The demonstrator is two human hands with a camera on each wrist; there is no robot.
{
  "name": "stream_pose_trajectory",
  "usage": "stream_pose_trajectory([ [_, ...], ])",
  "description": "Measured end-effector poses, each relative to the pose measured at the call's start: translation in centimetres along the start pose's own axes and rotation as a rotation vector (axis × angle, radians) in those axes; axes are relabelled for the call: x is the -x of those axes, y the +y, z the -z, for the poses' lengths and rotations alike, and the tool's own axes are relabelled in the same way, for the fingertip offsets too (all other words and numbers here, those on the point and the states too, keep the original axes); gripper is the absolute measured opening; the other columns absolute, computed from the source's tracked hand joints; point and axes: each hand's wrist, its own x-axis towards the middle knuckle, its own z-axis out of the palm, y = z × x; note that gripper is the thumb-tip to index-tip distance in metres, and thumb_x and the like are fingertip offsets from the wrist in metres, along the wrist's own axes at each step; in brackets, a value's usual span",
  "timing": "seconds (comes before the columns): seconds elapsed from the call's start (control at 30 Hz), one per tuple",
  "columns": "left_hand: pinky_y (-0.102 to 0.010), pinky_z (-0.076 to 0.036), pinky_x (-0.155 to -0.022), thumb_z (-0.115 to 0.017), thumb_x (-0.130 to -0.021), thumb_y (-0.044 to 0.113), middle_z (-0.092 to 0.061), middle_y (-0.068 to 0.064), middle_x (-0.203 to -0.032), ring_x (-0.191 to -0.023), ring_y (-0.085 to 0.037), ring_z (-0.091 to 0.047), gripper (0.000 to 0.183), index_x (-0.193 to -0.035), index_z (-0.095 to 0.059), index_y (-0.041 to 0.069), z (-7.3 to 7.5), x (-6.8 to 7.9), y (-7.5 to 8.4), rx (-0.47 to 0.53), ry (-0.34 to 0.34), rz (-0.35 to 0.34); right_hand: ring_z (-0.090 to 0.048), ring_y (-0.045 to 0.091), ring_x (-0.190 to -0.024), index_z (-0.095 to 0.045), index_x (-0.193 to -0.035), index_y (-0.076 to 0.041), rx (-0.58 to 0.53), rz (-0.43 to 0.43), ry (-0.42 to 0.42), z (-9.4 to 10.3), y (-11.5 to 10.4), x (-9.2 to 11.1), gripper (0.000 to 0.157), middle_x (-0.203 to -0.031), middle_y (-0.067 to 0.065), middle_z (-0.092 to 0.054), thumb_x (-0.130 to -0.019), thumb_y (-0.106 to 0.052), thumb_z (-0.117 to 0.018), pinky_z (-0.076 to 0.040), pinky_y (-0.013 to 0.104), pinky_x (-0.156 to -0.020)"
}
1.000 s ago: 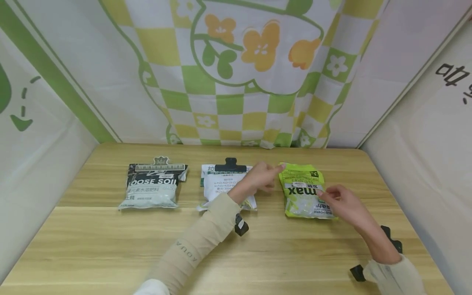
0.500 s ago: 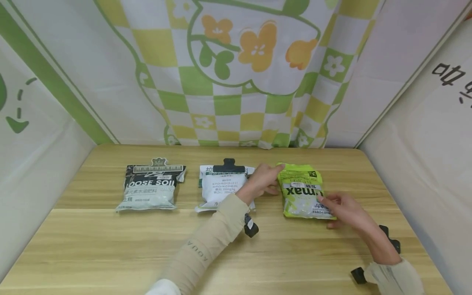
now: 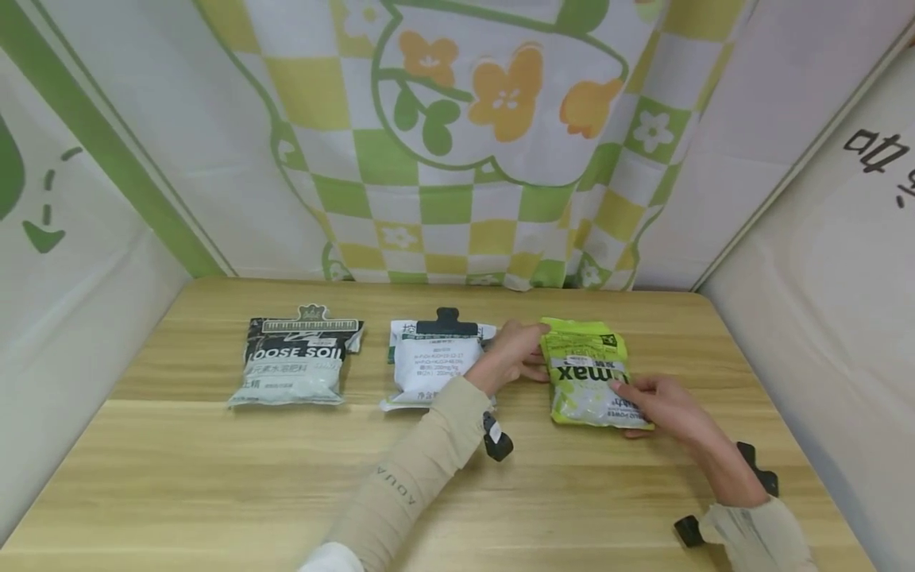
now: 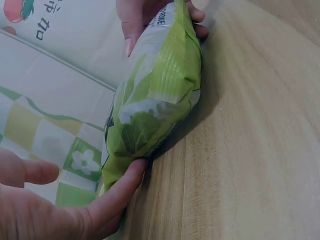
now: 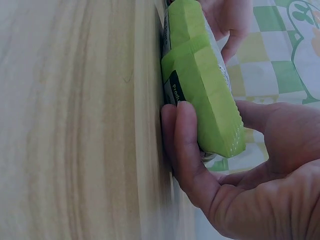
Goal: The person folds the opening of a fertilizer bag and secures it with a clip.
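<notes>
A right hand [image 3: 668, 407] grips the near right corner of a lime-green "max" bag [image 3: 582, 353], thumb on top, fingers beneath, right of centre on a wooden table [image 3: 572, 500]. The left hand [image 3: 509, 355], thumb clear, touches the far left corner. The bag's long axis runs near to far, tilted slightly left.

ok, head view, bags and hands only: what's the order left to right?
Black-topped bag → white bag → left hand → green bag → right hand.
</notes>
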Motion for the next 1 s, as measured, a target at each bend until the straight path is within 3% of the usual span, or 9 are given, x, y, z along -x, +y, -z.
stream_pose_trajectory([
  [0.4,-0.038,-0.065,-0.091,-0.059,-0.106,0.025,-0.067,-0.015,-0.106,-0.089,-0.021,-0.067,0.040,-0.133,-0.058,-0.005,-0.1,-0.1,-0.3,-0.013,-0.027,0.023,-0.073,0.013,-0.085,-0.056,-0.128,0.014,-0.012,0.000,-0.017,-0.1,0.1,-0.2,0.056,-0.097,0.007,-0.075,-0.108,-0.038,-0.059,-0.067,0.035,-0.078],
  [0.53,-0.038,-0.064,-0.094,-0.060,-0.106,0.024,-0.071,-0.017,-0.119,-0.101,-0.023,-0.070,0.040,-0.134,-0.060,-0.006,-0.6,0.1,-0.4,-0.029,-0.028,0.005,-0.073,0.012,-0.085,-0.056,-0.128,0.014,-0.019,0.001,-0.027,0.1,0.0,-0.1,0.056,-0.095,0.006,-0.076,-0.108,-0.038,-0.059,-0.067,0.035,-0.078],
  [0.67,-0.041,-0.062,-0.100,-0.064,-0.105,0.021,-0.063,-0.021,-0.141,-0.122,-0.030,-0.068,0.050,-0.144,-0.054,-0.008,-1.0,0.3,-0.6,-0.092,0.001,-0.036,-0.073,0.013,-0.085,-0.055,-0.130,0.015,-0.017,0.002,-0.034,0.2,-0.1,-0.1,0.059,-0.096,0.006,-0.077,-0.107,-0.039,-0.060,-0.067,0.034,-0.077],
  [0.73,-0.041,-0.062,-0.101,-0.067,-0.102,0.017,-0.060,-0.022,-0.144,-0.125,-0.033,-0.067,0.054,-0.146,-0.050,-0.009,-1.1,0.4,-0.8,-0.122,0.019,-0.059,-0.073,0.013,-0.085,-0.054,-0.132,0.016,-0.019,0.007,-0.038,0.2,-0.2,-0.1,0.060,-0.096,0.006,-0.076,-0.107,-0.038,-0.060,-0.066,0.033,-0.077],
  [1.0,-0.036,-0.064,-0.094,-0.081,-0.088,0.005,-0.067,-0.018,-0.129,-0.106,-0.026,-0.072,0.061,-0.141,-0.054,-0.007,-0.9,1.2,-0.7,-0.198,0.075,-0.103,-0.072,0.012,-0.091,-0.038,-0.148,0.018,-0.061,0.021,-0.057,0.1,-0.4,0.0,0.073,-0.105,0.005,-0.075,-0.107,-0.038,-0.061,-0.064,0.030,-0.079],
])
